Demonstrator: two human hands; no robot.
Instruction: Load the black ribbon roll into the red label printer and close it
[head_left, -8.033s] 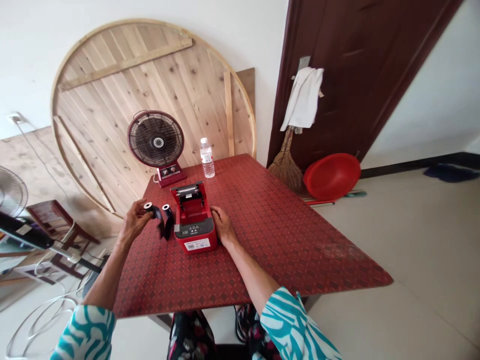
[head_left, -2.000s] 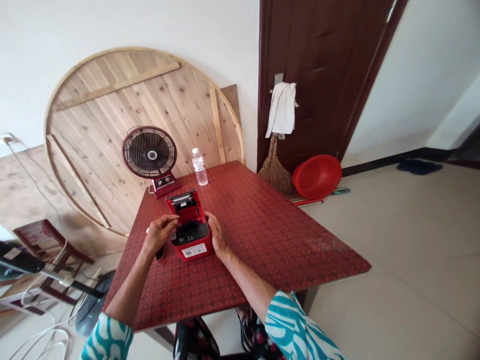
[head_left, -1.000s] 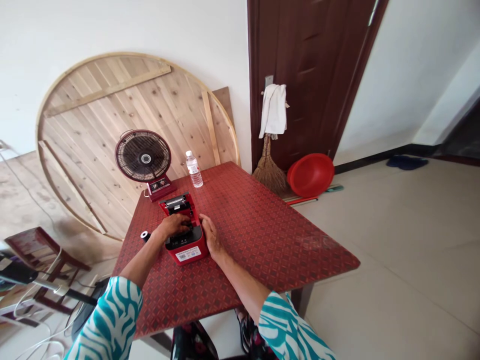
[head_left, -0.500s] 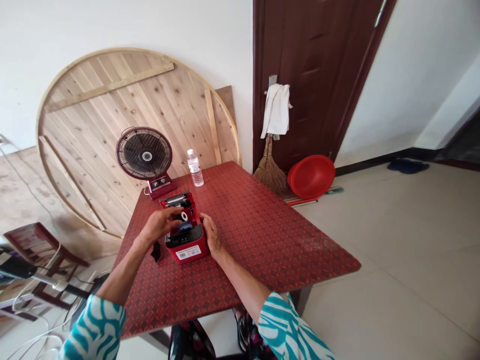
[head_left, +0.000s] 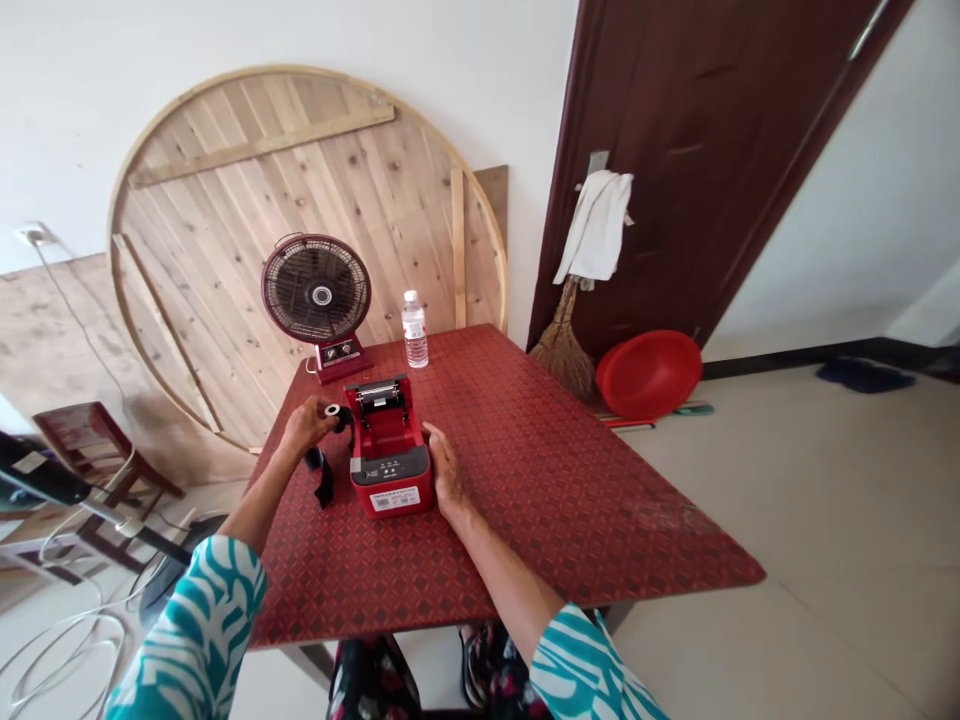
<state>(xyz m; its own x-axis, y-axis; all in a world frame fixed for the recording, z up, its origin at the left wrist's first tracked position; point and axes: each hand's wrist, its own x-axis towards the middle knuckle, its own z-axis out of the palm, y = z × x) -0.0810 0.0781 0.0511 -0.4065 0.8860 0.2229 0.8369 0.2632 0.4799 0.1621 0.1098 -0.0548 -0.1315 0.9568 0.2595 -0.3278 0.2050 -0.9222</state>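
Note:
A small red printer (head_left: pixel 391 460) with its lid open stands on the red patterned table (head_left: pixel 525 470). My left hand (head_left: pixel 307 422) is closed on a black ribbon roll (head_left: pixel 332 412) with a white core, held just left of the printer. A black ribbon strip (head_left: pixel 323 478) hangs from it toward the table. Against the printer's right side rests my right hand (head_left: pixel 444 470), fingers flat along it.
A red table fan (head_left: pixel 318 296) and a water bottle (head_left: pixel 414 329) stand at the table's far edge. A round wooden tabletop (head_left: pixel 247 180) leans on the wall. A broom (head_left: pixel 564 345), red basin (head_left: pixel 649 372) and dark door (head_left: pixel 697 140) are right. Stools and cables lie left.
My left hand has lifted the ribbon roll out of the printer's open bay and moved it left. My right hand stays on the printer's side.

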